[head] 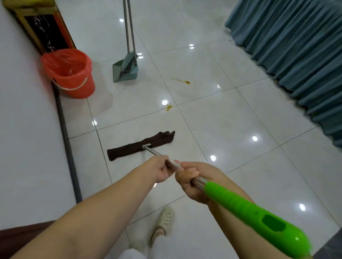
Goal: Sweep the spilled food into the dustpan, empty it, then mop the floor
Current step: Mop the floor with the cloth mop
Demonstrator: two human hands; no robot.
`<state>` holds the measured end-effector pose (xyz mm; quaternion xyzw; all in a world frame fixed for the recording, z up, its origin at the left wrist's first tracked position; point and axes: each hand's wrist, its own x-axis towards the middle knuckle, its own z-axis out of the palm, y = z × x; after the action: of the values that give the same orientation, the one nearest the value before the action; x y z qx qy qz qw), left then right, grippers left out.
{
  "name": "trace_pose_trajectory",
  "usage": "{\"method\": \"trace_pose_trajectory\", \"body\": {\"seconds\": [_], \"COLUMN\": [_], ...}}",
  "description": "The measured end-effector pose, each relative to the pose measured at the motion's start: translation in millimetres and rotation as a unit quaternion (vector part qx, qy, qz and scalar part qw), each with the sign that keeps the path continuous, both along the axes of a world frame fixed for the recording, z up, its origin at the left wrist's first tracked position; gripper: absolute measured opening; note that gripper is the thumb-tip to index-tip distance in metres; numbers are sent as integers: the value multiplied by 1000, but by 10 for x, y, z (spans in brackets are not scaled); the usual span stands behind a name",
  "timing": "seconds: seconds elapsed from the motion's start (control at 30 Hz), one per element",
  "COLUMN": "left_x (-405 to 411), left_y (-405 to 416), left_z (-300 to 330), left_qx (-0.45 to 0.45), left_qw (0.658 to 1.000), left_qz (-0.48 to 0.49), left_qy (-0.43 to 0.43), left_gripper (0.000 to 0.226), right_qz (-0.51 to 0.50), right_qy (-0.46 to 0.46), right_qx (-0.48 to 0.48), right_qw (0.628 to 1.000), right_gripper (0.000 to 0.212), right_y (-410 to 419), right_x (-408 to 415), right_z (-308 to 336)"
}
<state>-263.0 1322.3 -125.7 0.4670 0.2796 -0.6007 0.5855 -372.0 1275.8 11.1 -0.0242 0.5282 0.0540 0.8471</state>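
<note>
one mop (143, 147), one dustpan (125, 70), one bucket (69, 73), two hands (159, 169)

No legible text or labels.

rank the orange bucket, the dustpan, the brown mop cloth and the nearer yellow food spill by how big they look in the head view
1. orange bucket
2. brown mop cloth: longer but thinner than the bucket, and nearer the camera, so these two are close
3. dustpan, pan only, not its handle
4. nearer yellow food spill, plainly smallest
</note>
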Motion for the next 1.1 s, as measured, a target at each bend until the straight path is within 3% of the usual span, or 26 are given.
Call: {"method": "trace_pose_trajectory", "body": {"seconds": [0.1, 0.33, 0.63, 0.83, 1.1], "left_x": [160, 484, 1122, 1821, 3170], "left_y": [-291, -711, -1026, -1158, -1162], "left_z": [38, -51, -67, -18, -5], "left_qx": [-13, -15, 28, 37, 14], "left_qw": [1000, 999, 998, 999, 999], "left_qz": [22, 32, 60, 33, -51], "left_qy": [6, 34, 23, 12, 7], "left_gripper": [28, 25, 22, 25, 32], "right_qz": [-10, 4, -73, -129, -250], "right_qy": [1, -11, -17, -42, -69], "right_qx": [3, 47, 76, 108, 138], "right_qw": [1000, 999, 994, 985, 956], "right_gripper": [26, 12, 20, 10, 21], "right_y": [-339, -905, -1152, -1215, -1026], "right_x": [144, 406, 1061, 1752, 3038], "right_z": [25, -71, -172, -103, -169]}}
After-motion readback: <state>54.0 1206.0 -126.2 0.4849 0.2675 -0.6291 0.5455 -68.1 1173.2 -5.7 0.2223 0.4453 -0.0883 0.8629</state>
